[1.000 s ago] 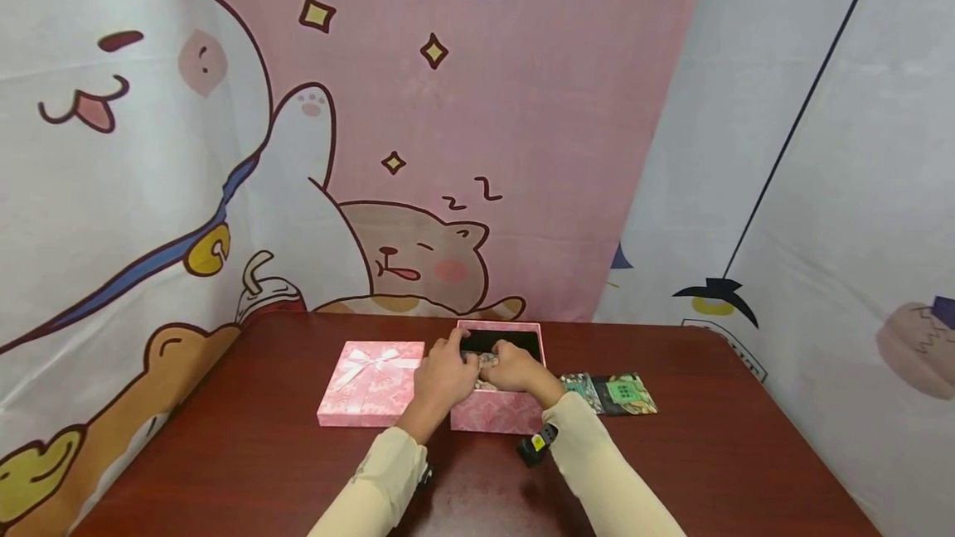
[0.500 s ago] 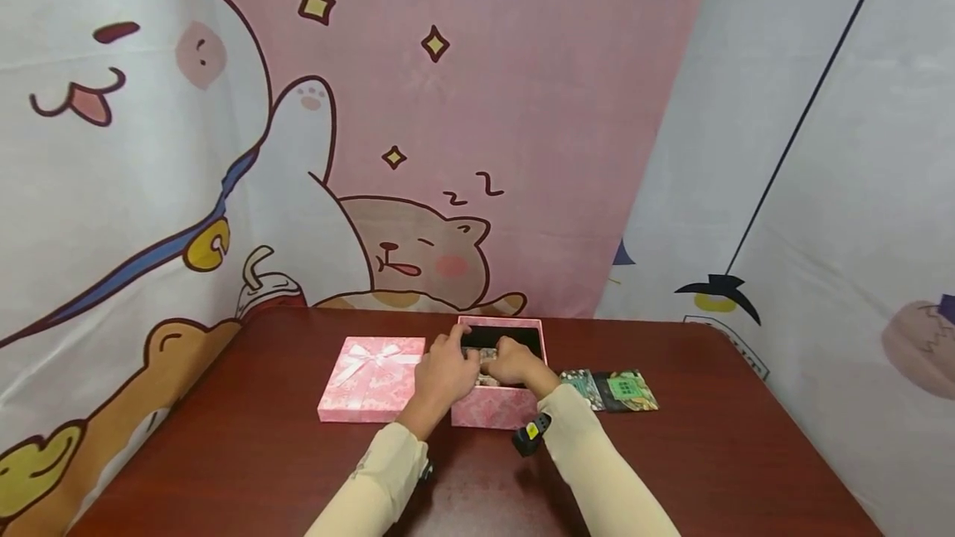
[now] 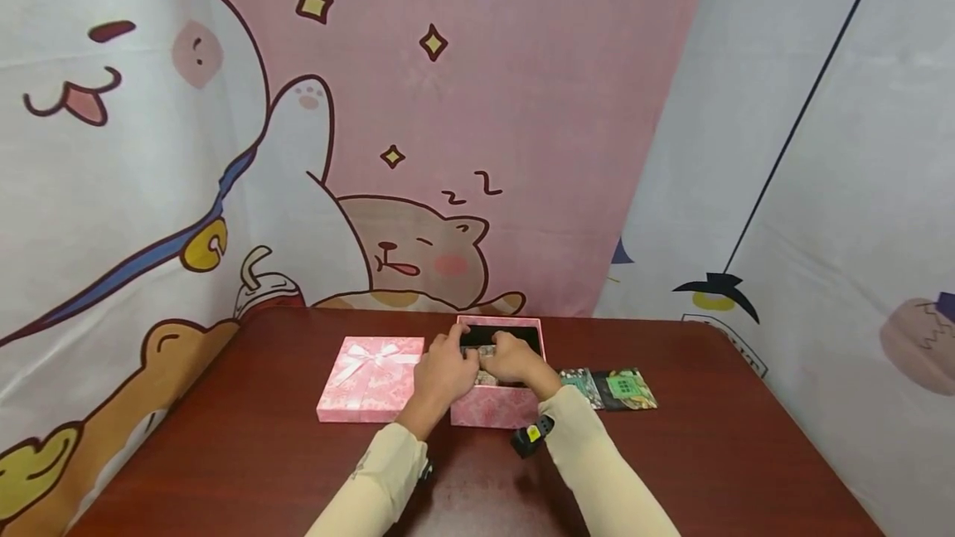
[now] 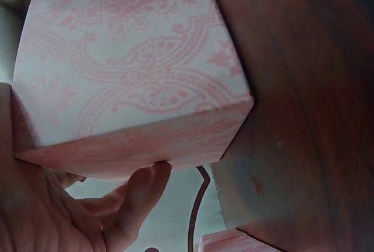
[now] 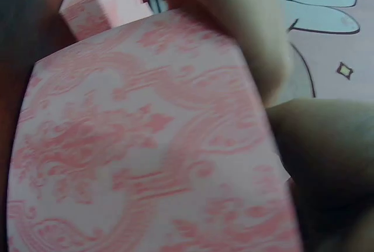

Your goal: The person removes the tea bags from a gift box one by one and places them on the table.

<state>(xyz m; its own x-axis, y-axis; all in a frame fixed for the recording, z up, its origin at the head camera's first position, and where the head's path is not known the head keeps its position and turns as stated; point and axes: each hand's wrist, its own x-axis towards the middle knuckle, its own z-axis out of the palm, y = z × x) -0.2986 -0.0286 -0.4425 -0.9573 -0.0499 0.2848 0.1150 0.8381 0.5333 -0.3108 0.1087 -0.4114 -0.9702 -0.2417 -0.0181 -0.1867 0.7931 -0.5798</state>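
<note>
A pink patterned gift box stands lidless on the table, its inside dark. My left hand grips the box's left wall, with the thumb over the rim and fingers along the outside, as the left wrist view shows from below. My right hand reaches over the front rim into the box, its fingers bent downward and the tips hidden. Between the hands, a small beige-grey patterned item lies inside the box; I cannot tell whether the right fingers pinch it.
The pink box lid with a white bow lies left of the box. Two flat printed packets, one greenish and one dark with a green label, lie to the right on the brown table. A cartoon cloth hangs behind.
My right hand has shifted slightly inside the box, and its wrist has turned a little. The left hand keeps its hold on the box. The head view has tilted slightly.
</note>
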